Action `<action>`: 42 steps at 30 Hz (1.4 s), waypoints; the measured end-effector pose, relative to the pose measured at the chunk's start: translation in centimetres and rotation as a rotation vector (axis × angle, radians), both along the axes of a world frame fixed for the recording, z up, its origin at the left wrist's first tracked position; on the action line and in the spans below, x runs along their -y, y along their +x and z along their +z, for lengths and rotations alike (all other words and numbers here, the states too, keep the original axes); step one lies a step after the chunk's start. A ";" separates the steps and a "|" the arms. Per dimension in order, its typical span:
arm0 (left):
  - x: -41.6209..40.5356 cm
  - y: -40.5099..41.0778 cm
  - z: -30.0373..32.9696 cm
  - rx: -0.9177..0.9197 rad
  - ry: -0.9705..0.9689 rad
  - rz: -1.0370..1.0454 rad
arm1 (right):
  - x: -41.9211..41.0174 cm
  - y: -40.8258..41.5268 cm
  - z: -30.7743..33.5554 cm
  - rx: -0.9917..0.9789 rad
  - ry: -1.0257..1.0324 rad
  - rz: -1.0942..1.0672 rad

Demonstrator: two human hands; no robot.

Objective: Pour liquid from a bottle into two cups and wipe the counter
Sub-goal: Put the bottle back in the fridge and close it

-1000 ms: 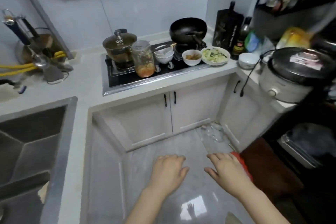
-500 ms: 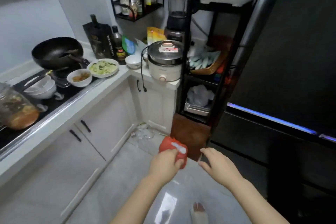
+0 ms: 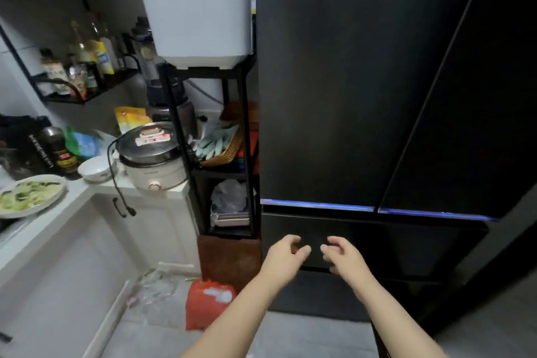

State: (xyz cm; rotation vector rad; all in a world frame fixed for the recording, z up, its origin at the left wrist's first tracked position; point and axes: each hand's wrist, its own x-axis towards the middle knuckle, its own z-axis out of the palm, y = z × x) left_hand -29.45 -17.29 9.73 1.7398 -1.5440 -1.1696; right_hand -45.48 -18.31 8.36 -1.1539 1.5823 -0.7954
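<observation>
My left hand (image 3: pixel 286 256) and my right hand (image 3: pixel 343 254) are raised side by side in front of the lower drawer of a tall black fridge (image 3: pixel 363 96). Both hands are empty, with fingers curled and slightly apart. No pouring bottle or cups are in my hands. The white counter (image 3: pixel 78 192) runs along the left, with a plate of sliced greens (image 3: pixel 29 197), a white bowl (image 3: pixel 96 167) and a dark sauce bottle (image 3: pixel 59 151) on it.
A black metal rack (image 3: pixel 247 154) stands between counter and fridge, carrying a white rice cooker (image 3: pixel 197 9) on top. An electric pot (image 3: pixel 151 160) sits at the counter's end, cord hanging. A red bag (image 3: pixel 209 305) and clear plastic lie on the floor.
My view has swung right from the stove and counter to the fridge. Both hands have risen towards the fridge's lower drawer; the red bag now lies below my left arm.
</observation>
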 end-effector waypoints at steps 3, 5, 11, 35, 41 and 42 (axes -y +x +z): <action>2.6 -3.7 1.0 -0.330 0.119 0.139 | 2.6 -2.6 -0.1 0.202 0.062 -0.157; 4.4 -5.9 1.9 -0.540 0.233 0.239 | 4.6 -4.2 -0.1 0.337 0.099 -0.243; 9.9 -11.3 0.9 -0.860 0.379 0.458 | 9.9 -7.6 -0.4 0.668 0.200 -0.346; 18.7 -14.5 -4.7 -1.260 0.346 0.836 | 17.3 -9.2 -5.1 0.928 0.245 -0.504; 18.9 -14.3 -5.0 -1.350 0.343 0.856 | 17.4 -9.6 -5.6 0.904 0.237 -0.459; 18.8 -14.2 -5.0 -1.346 0.347 0.844 | 17.4 -9.7 -5.6 0.890 0.238 -0.456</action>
